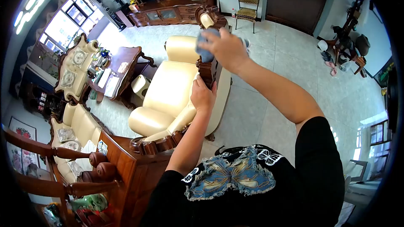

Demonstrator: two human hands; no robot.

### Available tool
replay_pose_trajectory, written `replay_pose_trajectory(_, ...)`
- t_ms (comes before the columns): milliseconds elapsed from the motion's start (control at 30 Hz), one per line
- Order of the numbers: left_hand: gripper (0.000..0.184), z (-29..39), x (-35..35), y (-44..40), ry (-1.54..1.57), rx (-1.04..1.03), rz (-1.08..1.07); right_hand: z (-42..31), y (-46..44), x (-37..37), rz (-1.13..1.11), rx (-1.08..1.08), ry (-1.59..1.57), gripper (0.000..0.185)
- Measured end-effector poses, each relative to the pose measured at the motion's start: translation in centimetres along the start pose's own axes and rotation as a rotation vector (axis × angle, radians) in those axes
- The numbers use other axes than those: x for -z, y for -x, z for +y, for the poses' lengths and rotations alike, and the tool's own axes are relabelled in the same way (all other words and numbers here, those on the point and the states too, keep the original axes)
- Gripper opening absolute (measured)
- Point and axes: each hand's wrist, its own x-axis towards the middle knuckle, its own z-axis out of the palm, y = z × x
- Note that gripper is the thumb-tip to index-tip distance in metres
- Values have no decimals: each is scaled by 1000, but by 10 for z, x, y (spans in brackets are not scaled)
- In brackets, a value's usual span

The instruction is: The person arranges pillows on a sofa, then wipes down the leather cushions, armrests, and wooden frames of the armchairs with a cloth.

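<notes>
A cream armchair with a carved dark wood frame stands in front of me, its back turned toward my right side. My right hand is closed on a blue-grey cloth at the upper part of the carved wooden back edge; both are slightly blurred. Lower on that same edge, my left hand grips the dark carved wood. The cloth hides part of the frame.
Left of the armchair are a wooden table with papers and a small bin. A wooden cabinet and railing stand close at the lower left. A chair is by the far wall.
</notes>
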Motion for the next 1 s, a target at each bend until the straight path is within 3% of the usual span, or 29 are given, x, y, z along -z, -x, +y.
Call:
replay_pose_trajectory(100,67,-5,-4,0,0,-12,23,12,31,-12,-33,5,8,41)
replay_pose_trajectory(200,68,-7,-3,-2,30,-17,54,62,48,6,-501,-218,-71,50)
replay_pose_trajectory(233,68,-5,-3,-3,50,-37,57,79,51,9,-509,-210,-67,50)
replay_pose_trajectory(300,67,-6,-7,-1,72,-27,72,106,47,15,-408,-503,-244,52)
replay_pose_trajectory(333,67,-9,-4,1,67,-31,63,109,35,16,-407,-497,-242,52)
replay_pose_trajectory(400,66,-10,-2,1,62,-26,49,106,3,18,116,-312,-256,56)
replay_pose_trajectory(467,66,-3,-2,1,56,-13,57,95,-31,16,193,-258,-263,58)
replay_pose_trajectory(567,67,-1,-7,5,44,0,80,85,-62,-12,-61,-188,-234,60)
replay_pose_trajectory(633,67,2,-9,7,40,13,93,105,-60,-68,-150,-20,-240,64)
replay_pose_trajectory(667,67,7,-8,6,37,22,94,119,-55,-75,-235,-126,-453,66)
replay_pose_trajectory(733,66,7,-8,6,47,13,113,174,-45,-79,-320,-80,-725,55)
replay_pose_trajectory(833,64,6,-10,6,70,15,110,227,-32,-38,-712,-77,-223,48)
replay_pose_trajectory(867,68,8,-12,4,103,-50,188,241,-31,-31,-606,-119,-269,48)
replay_pose_trajectory(967,66,16,8,14,475,45,274,242,-39,-34,-156,-187,-489,54)
replay_pose_trajectory(1000,63,30,10,2,319,-27,358,250,-48,-50,-25,-127,-532,60)
